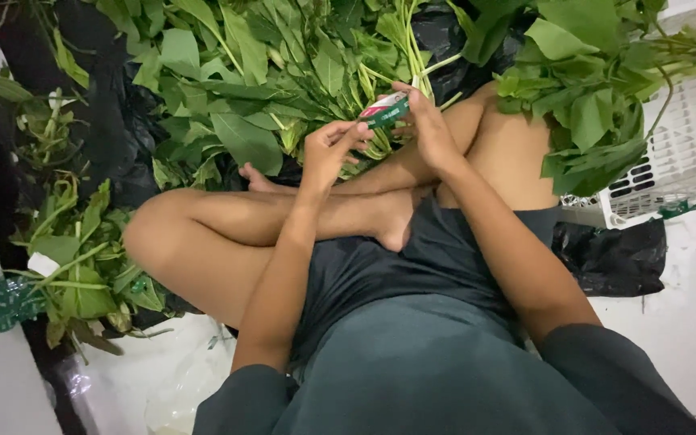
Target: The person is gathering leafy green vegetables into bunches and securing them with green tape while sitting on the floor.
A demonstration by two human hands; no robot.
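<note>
I sit cross-legged on the floor in dark shorts and a dark shirt. My right hand [430,129] grips a small roll of green, white and red tape [385,109] above my knees. My left hand [328,149] is raised beside it, its fingertips pinching at the roll's left end. Directly beyond both hands lies a large heap of leafy green stalks [259,80] on black plastic sheeting [114,137].
A white plastic crate [686,153] filled with more leafy greens [598,72] stands at the right. Loose stalks and leaves [82,266] lie by my left knee. More black plastic [614,258] sits on the white tiled floor [686,338] at the right.
</note>
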